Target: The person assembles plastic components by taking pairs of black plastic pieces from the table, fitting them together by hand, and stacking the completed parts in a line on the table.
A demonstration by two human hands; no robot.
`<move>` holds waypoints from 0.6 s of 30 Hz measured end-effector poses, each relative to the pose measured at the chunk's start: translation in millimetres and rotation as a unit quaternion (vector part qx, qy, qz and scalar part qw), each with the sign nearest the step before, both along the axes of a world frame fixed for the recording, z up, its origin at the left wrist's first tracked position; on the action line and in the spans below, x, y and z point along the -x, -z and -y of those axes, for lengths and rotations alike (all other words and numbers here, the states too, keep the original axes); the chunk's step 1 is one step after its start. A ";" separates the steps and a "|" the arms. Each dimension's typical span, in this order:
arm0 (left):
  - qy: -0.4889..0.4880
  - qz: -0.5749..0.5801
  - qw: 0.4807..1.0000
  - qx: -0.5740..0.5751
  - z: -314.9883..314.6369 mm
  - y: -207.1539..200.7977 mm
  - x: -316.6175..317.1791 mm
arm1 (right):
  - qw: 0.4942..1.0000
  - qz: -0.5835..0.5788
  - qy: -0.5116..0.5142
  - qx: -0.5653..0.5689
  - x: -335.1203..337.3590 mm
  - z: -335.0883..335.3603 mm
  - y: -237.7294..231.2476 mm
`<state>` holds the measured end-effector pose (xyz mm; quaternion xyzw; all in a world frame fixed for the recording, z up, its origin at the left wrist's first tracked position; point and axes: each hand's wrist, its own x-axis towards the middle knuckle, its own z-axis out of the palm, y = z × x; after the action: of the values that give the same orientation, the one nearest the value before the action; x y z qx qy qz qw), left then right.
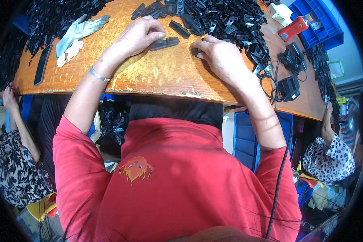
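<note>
Clearly, both your hands are over the wooden surface, near its middle. Your left hand has the thumb and the forefinger close together, with a narrow gap at most; I cannot tell if they pinch something. Just below these fingertips lies a long black plastic part, which has a raised piece on its top. Your right hand is curled, and its fingers are holding a small black piece, of which only one end is visible beside the thumb. Between your hands, a little farther from you, one more black part lies slantwise on the bare wood.

Beyond your hands there is a big heap of black plastic parts, which spreads toward the right side. At your left, a black phone lies near the edge, and a pale work glove is farther back, with a crumpled white scrap beside it. At your right, you have a black cable, a red box and a blue crate. On each side, a co-worker's hand is at the border of the surface: one at the far left, another at the far right.
</note>
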<state>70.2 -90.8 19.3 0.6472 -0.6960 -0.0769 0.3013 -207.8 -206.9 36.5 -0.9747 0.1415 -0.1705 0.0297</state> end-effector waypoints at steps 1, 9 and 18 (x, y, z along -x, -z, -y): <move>-0.021 0.013 0.999 0.029 -1.8 1.7 0.0 | 1.000 -0.011 0.010 0.013 -0.6 -0.3 -2.4; -0.093 0.047 0.994 0.022 -39.8 -6.1 38.0 | 0.992 0.099 -0.001 -0.077 -13.2 -7.5 -5.2; -0.070 0.035 0.996 0.053 -53.6 1.6 49.3 | 0.986 0.148 -0.035 -0.074 -30.6 -10.9 19.5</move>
<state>20.9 -37.1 17.6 0.6794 -0.6623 0.0040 0.3158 -177.2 -196.0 17.0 -0.9382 0.1132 -0.3007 0.1283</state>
